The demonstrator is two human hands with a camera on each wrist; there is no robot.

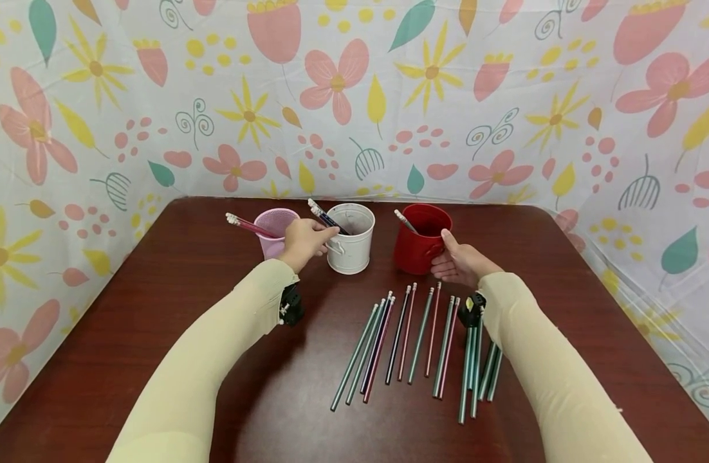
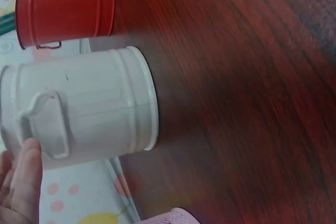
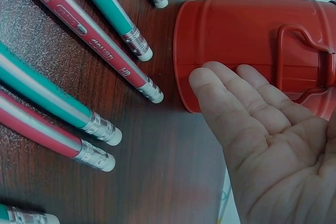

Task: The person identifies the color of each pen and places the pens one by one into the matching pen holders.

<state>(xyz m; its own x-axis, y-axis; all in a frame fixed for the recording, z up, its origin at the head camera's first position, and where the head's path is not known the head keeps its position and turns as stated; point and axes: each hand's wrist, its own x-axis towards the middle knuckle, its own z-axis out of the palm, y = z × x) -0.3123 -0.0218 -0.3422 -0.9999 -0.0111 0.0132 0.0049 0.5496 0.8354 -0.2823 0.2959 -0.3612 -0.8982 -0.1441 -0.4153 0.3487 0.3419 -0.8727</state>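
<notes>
My left hand (image 1: 305, 243) reaches past the pink mesh cup (image 1: 267, 245) to the white metal bucket (image 1: 356, 254), fingertips at its rim and side handle (image 2: 64, 124). Dark pencils (image 1: 324, 216) lean in that bucket, and red pencils (image 1: 249, 224) lean in the pink cup. At the red metal bucket (image 1: 408, 251) is my right hand (image 1: 466, 258), its thumb by the rim and handle. The right wrist view shows its other fingers (image 3: 231, 108) extended along the bucket's side, palm up. One pencil (image 1: 406, 221) leans in the red bucket. All three containers stand upright.
Several loose green, red and dark pencils (image 1: 415, 334) lie spread on the brown table (image 1: 273, 411), eraser ends toward the containers. More green pencils (image 1: 466, 379) lie beneath the right forearm. A flowered cloth (image 1: 389, 148) hangs behind the table.
</notes>
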